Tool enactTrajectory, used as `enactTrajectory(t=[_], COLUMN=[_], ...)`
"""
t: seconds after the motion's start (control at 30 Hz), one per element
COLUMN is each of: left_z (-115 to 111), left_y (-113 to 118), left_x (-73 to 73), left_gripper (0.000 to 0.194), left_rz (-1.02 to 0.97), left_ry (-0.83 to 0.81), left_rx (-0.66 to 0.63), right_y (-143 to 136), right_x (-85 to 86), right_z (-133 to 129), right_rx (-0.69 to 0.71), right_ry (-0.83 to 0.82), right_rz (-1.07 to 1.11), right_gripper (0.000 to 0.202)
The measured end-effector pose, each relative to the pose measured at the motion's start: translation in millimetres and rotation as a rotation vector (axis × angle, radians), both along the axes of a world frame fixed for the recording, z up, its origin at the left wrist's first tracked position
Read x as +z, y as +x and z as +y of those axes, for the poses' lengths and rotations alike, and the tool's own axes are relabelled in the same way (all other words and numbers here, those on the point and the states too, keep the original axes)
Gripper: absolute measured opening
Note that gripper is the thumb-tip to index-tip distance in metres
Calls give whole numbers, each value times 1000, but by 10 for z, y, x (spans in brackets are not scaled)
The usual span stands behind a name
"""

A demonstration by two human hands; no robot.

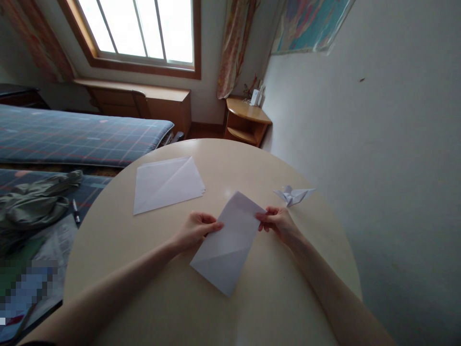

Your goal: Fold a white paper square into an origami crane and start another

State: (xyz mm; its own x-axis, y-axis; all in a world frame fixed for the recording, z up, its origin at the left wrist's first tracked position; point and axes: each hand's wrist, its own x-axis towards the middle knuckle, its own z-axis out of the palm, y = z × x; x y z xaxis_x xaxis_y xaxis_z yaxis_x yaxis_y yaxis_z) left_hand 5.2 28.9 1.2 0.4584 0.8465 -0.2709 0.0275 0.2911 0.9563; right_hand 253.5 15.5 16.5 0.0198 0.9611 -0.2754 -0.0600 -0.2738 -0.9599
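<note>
Between my hands is a white sheet of paper (230, 235), tilted over the round table, with a diagonal crease across its lower part. My left hand (201, 225) pinches its left edge between thumb and fingers. On the opposite side, my right hand (275, 221) grips the edge near the upper right corner. Just beyond that hand, a folded paper crane (293, 195) rests on the table. A stack of white paper (169, 185) lies farther back on the left, its top sheet marked by a diagonal crease.
The round cream table (144, 288) stands close to a white wall (396, 168) on the right. At the left are a plaid mattress (82, 139), crumpled grey-green cloth (36, 204) and a pen (76, 211). A wooden corner shelf (248, 109) stands behind the table.
</note>
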Motion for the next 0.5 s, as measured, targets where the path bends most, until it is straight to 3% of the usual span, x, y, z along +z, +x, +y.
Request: enactTrajectory(t=[0.27, 0.5], left_z=[11, 22], left_y=[1, -28], left_x=[33, 51], left_gripper=[28, 28], left_rz=[26, 37], left_ry=[-11, -37], left_rx=[-10, -73], right_y=[29, 32], right_x=[-66, -24], right_z=[30, -4], right_rx=[-81, 9], right_ry=[76, 46], right_rz=[11, 61], right_gripper=[37, 35])
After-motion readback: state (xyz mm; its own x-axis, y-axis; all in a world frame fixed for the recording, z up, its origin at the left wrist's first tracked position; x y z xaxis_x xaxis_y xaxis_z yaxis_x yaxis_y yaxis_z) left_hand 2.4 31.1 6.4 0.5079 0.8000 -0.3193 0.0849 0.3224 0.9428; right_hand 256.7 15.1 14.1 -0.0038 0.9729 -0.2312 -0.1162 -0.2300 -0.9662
